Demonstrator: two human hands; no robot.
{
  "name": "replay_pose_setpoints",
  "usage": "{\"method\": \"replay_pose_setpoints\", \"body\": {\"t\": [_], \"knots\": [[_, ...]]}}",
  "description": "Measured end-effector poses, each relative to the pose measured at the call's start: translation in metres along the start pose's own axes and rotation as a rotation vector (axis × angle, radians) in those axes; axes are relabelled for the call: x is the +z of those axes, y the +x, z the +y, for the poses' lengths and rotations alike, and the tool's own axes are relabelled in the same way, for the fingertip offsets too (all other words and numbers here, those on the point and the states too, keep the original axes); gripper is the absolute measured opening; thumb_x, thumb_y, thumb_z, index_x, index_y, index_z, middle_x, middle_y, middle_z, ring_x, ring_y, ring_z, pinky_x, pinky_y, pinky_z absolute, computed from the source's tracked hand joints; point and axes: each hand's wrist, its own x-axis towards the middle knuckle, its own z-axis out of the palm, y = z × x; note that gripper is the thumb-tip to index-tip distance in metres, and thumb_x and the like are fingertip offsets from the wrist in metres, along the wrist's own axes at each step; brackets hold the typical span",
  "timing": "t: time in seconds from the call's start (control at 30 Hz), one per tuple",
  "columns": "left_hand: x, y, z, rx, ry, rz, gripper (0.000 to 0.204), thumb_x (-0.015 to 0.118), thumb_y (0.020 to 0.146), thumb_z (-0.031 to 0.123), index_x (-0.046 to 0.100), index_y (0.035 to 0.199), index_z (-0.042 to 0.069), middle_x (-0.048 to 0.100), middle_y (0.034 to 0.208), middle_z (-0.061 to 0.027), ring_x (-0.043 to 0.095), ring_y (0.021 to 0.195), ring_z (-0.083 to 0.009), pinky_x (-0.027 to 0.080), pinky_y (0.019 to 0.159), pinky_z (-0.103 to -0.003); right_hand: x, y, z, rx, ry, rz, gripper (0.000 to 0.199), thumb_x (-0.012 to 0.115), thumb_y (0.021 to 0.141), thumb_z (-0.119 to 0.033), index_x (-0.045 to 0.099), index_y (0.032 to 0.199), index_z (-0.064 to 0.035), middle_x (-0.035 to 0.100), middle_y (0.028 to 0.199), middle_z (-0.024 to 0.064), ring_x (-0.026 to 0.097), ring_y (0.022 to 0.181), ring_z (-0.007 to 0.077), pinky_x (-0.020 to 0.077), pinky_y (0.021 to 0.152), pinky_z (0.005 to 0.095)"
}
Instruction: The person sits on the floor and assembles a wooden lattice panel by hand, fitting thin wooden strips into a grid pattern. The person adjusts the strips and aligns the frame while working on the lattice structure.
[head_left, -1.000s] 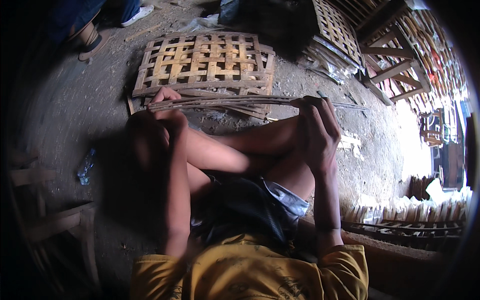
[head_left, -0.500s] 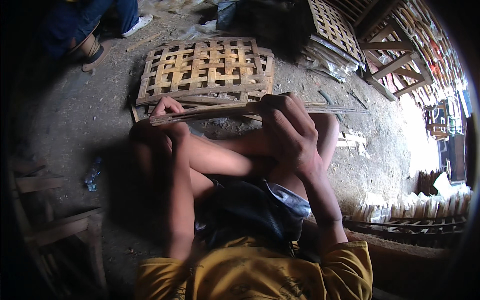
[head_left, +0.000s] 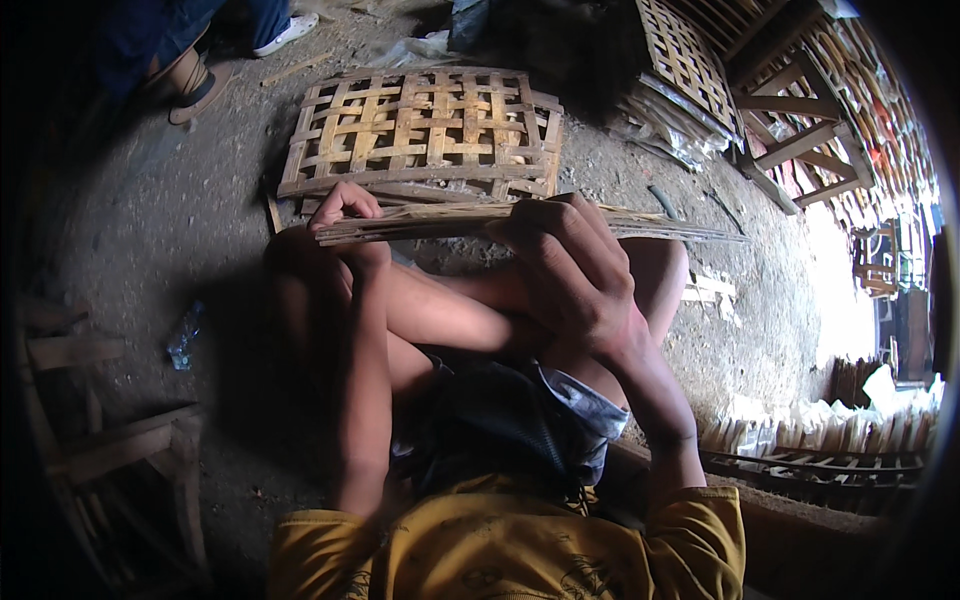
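Above my crossed legs I hold a thin bamboo lattice panel point(head_left: 440, 226) level, seen almost edge-on, so its face barely shows. My left hand point(head_left: 348, 222) is closed around its left end, fingers over the top edge and thumb side below. Right of the middle, my right hand point(head_left: 575, 255) grips the same panel, with the fingers bent over the near edge; the fingertips are partly hidden. Just beyond it on the ground lies a stack of woven bamboo lattice panels point(head_left: 420, 128), the top one showing open square gaps.
More lattice panels point(head_left: 690, 65) with plastic sheets are piled at the far right beside a wooden frame point(head_left: 800, 145). A person's sandalled foot point(head_left: 205, 92) is at the far left. A clear plastic bottle point(head_left: 184, 338) and a wooden stool point(head_left: 125, 450) lie left.
The held panel has tilted slightly, showing a little more of its upper face. Both hands keep their grip; the whole view has shifted a little.
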Motion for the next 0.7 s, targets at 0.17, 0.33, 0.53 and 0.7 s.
{"method": "replay_pose_setpoints", "body": {"t": [0.17, 0.33, 0.53, 0.7], "knots": [[-0.002, 0.001, -0.008, -0.033, -0.042, -0.013, 0.086, 0.017, 0.094, 0.081, 0.042, 0.061, 0.006, 0.048, 0.056, -0.0044, 0.043, 0.050, -0.0110, 0.035, 0.051, -0.024, 0.002, -0.001, 0.003, -0.083, -0.064, -0.094, 0.037, 0.066, 0.065, -0.006, 0.064, 0.101, 0.0029, 0.056, 0.099, 0.0142, 0.057, 0.088, 0.0290, 0.0464, 0.070, 0.0389], [-0.007, 0.000, -0.009, -0.053, -0.026, -0.006, 0.085, 0.016, 0.093, 0.083, 0.040, 0.061, 0.007, 0.047, 0.056, -0.0043, 0.043, 0.050, -0.0111, 0.034, 0.051, -0.024, -0.009, 0.012, -0.003, -0.100, -0.094, -0.221, 0.037, 0.065, 0.067, -0.012, 0.064, 0.100, 0.0034, 0.056, 0.099, 0.0134, 0.055, 0.089, 0.0271, 0.0467, 0.070, 0.0372], [-0.001, 0.002, -0.002, -0.103, -0.075, 0.000, 0.086, 0.012, 0.090, 0.084, 0.039, 0.062, 0.008, 0.046, 0.056, -0.0040, 0.043, 0.051, -0.0112, 0.034, 0.051, -0.023, -0.017, 0.011, 0.000, -0.134, -0.140, -0.283, 0.040, 0.065, 0.068, -0.013, 0.065, 0.104, 0.0045, 0.056, 0.098, 0.0128, 0.054, 0.089, 0.0260, 0.0486, 0.072, 0.0355], [0.002, 0.002, -0.001, -0.063, -0.188, 0.039, 0.064, 0.038, 0.102, 0.056, 0.040, 0.060, 0.008, 0.046, 0.053, -0.0034, 0.044, 0.049, -0.0102, 0.035, 0.050, -0.023, -0.029, 0.011, -0.009, -0.051, -0.135, -0.340, 0.039, 0.067, 0.070, -0.012, 0.065, 0.105, 0.0047, 0.056, 0.097, 0.0129, 0.055, 0.091, 0.0269, 0.0507, 0.075, 0.0372]]}}
